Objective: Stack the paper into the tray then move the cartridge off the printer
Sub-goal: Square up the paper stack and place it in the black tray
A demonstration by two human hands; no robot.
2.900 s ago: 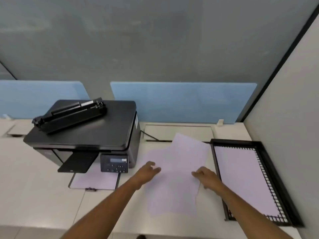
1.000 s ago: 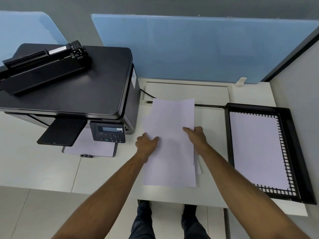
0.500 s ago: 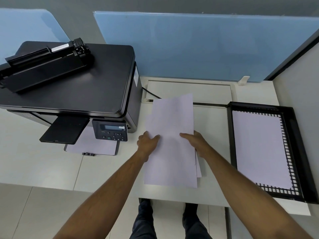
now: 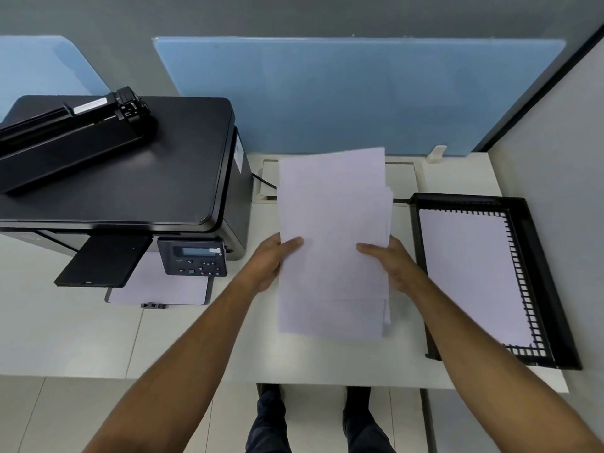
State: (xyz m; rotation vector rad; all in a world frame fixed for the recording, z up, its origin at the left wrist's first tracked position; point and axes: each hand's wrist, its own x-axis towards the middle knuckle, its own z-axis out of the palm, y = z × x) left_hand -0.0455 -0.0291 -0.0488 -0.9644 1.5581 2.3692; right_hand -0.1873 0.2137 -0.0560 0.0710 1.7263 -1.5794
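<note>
Paper stack: a loose sheaf of white sheets (image 4: 333,243) held between the 2 hands, its edges not squared, with a sheet offset toward the right side and another showing at the near end.
Left hand: left hand (image 4: 269,264) grips the sheaf's left edge, thumb lying on top of the top sheet, fingers hidden beneath.
Right hand: right hand (image 4: 392,263) grips the right edge the same way, thumb on top and pointing inward.
Lift: whether the sheaf's near end touches the white desk (image 4: 327,358) cannot be told.
Tray: black tray (image 4: 552,289) lies flat on the desk just to the right of the right hand, apart from the held sheaf; a white sheet (image 4: 470,276) already lies inside it.
Printer: black printer (image 4: 130,178) stands to the left of the left hand, its control panel (image 4: 192,261) closest to that hand.
Cartridge: long black cartridge (image 4: 72,132) rests at an angle on the printer's lid, well away from both hands, on the far left.
Printer paper: a white sheet (image 4: 160,289) pokes out of the printer's front, low and left of the left hand.
Backdrop: a blue divider panel (image 4: 359,93) stands beyond the hands at the desk's far edge.
</note>
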